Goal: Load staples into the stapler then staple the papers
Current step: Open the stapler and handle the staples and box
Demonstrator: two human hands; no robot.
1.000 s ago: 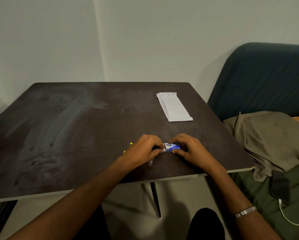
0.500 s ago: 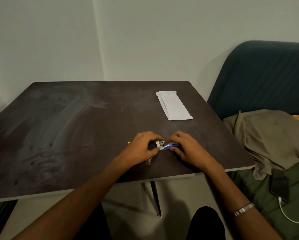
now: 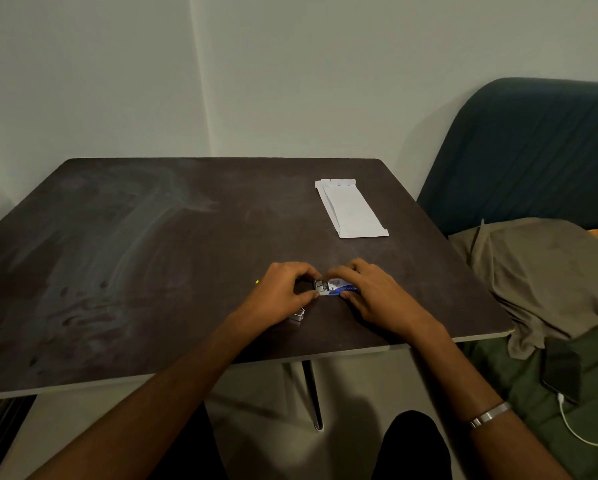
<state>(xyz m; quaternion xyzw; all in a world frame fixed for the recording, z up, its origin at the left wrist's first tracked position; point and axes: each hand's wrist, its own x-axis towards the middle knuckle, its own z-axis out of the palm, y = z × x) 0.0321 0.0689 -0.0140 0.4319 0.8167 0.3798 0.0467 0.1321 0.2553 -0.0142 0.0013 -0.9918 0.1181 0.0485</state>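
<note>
A small blue and white staple box [image 3: 339, 288] lies on the dark table [image 3: 152, 254] near the front edge. My right hand [image 3: 370, 292] pinches its right end. My left hand [image 3: 283, 292] pinches the inner tray, which is slid out to the left with silver staples [image 3: 320, 285] showing. A metal stapler [image 3: 297, 315] lies mostly hidden under my left hand; only its silver end shows. A folded stack of white papers [image 3: 351, 209] rests at the far right of the table.
A tiny yellow bit [image 3: 256, 282] lies left of my left hand. To the right are a blue sofa back [image 3: 532, 150], a tan cloth [image 3: 550, 271] and a phone [image 3: 564, 370] on a white cable. A table leg [image 3: 313, 393] stands below the front edge.
My hands have moved slightly apart and the inner tray has slid out to the left, uncovering the staples.
</note>
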